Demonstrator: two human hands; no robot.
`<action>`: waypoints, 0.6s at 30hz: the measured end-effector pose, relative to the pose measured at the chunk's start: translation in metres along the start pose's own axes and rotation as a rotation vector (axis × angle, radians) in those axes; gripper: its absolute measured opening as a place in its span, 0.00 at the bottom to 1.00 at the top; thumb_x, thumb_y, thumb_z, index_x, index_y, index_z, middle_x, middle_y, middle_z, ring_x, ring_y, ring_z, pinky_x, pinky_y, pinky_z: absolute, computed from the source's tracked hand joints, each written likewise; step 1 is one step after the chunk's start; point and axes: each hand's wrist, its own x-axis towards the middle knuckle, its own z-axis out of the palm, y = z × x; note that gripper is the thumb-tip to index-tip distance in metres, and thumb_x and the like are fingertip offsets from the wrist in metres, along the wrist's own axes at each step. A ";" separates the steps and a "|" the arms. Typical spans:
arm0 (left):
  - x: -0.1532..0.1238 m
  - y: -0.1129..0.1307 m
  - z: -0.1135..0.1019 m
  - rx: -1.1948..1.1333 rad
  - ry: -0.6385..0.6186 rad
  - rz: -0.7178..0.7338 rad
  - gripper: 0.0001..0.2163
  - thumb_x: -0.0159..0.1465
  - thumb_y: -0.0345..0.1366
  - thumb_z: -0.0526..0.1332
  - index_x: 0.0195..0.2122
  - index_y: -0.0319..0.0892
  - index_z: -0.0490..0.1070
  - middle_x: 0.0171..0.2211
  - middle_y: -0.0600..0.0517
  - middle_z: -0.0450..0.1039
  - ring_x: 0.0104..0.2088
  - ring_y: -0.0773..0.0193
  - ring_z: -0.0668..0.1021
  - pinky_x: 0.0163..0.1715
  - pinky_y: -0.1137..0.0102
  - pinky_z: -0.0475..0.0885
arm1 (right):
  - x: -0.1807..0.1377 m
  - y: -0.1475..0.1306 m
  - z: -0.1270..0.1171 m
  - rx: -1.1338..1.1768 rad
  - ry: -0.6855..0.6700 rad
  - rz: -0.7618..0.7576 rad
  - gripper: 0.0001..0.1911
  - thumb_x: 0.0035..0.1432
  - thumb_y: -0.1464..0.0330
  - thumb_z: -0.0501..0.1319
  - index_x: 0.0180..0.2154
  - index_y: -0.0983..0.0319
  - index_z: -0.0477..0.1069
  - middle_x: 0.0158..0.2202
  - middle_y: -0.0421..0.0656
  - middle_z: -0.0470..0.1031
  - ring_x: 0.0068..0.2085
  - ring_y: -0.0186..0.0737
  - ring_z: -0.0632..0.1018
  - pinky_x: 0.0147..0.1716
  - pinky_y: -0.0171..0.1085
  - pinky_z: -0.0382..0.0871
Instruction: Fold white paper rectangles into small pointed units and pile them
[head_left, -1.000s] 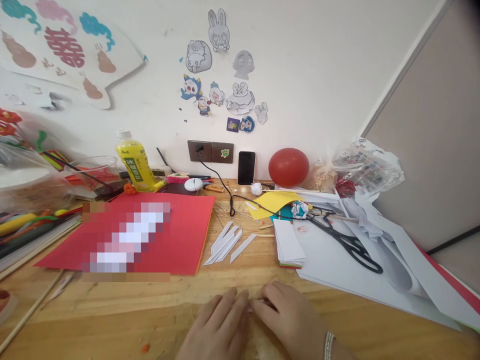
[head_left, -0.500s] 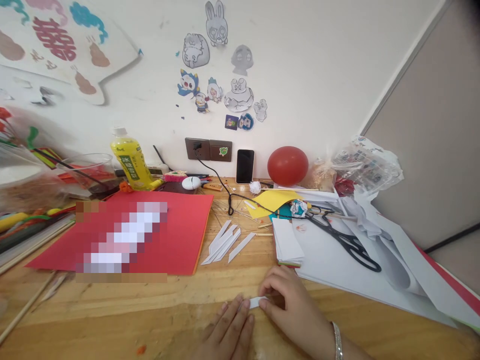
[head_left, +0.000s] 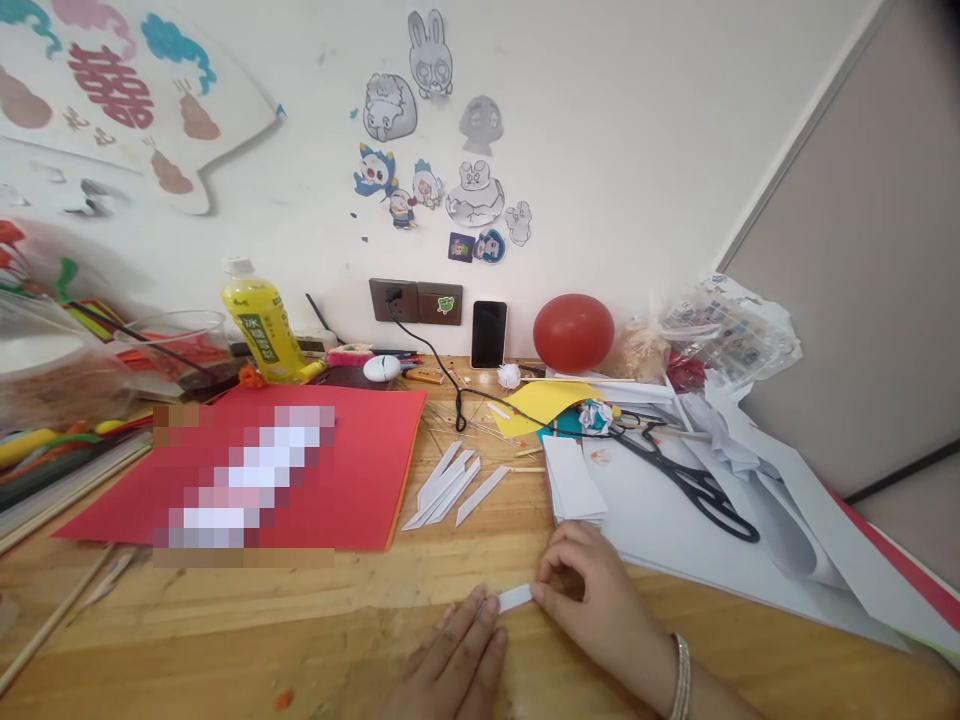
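Note:
A small white paper strip [head_left: 514,598] lies on the wooden table near its front. Over its left end rests my left hand [head_left: 461,655], fingers stretched flat and pressing down; that end is hidden. My right hand [head_left: 592,595] pinches the strip's right tip between thumb and forefinger. Beyond my hands lie several folded white paper strips [head_left: 450,487] with slanted ends. A stack of small white paper sheets [head_left: 572,480] sits just past my right hand, on larger white sheets [head_left: 675,560].
Red paper [head_left: 367,470] covers the left side, partly blurred out. Black-handled scissors [head_left: 697,485] rest on the right-hand sheets. Along the wall stand a yellow drink bottle [head_left: 262,325], a phone [head_left: 488,335] and a red balloon [head_left: 574,333]. A black cable [head_left: 431,345] runs across the back.
My right hand has slid slightly to the right and away from my left fingers, so more of the strip shows between them. My left hand stays in place.

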 end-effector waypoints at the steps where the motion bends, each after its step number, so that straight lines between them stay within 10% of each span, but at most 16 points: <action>1: -0.002 0.000 0.001 -0.015 0.001 -0.004 0.20 0.67 0.18 0.43 0.48 0.38 0.71 0.47 0.49 0.77 0.48 0.63 0.78 0.53 0.70 0.67 | 0.000 0.002 0.000 -0.003 0.003 -0.022 0.10 0.48 0.79 0.65 0.23 0.61 0.68 0.28 0.39 0.69 0.35 0.42 0.71 0.37 0.39 0.61; 11: -0.005 -0.004 0.001 -0.500 -0.040 -0.400 0.20 0.65 0.20 0.49 0.56 0.41 0.65 0.40 0.48 0.74 0.38 0.62 0.77 0.40 0.71 0.75 | -0.006 -0.003 0.007 -0.057 -0.050 -0.166 0.13 0.50 0.80 0.66 0.35 0.60 0.69 0.37 0.41 0.72 0.41 0.44 0.71 0.41 0.42 0.64; 18: 0.003 -0.005 -0.007 -0.613 -0.101 -0.408 0.10 0.67 0.24 0.52 0.44 0.43 0.68 0.39 0.50 0.71 0.38 0.62 0.76 0.40 0.71 0.73 | -0.006 -0.006 0.008 -0.084 -0.049 -0.307 0.11 0.53 0.82 0.63 0.30 0.60 0.68 0.34 0.39 0.71 0.38 0.40 0.71 0.38 0.38 0.63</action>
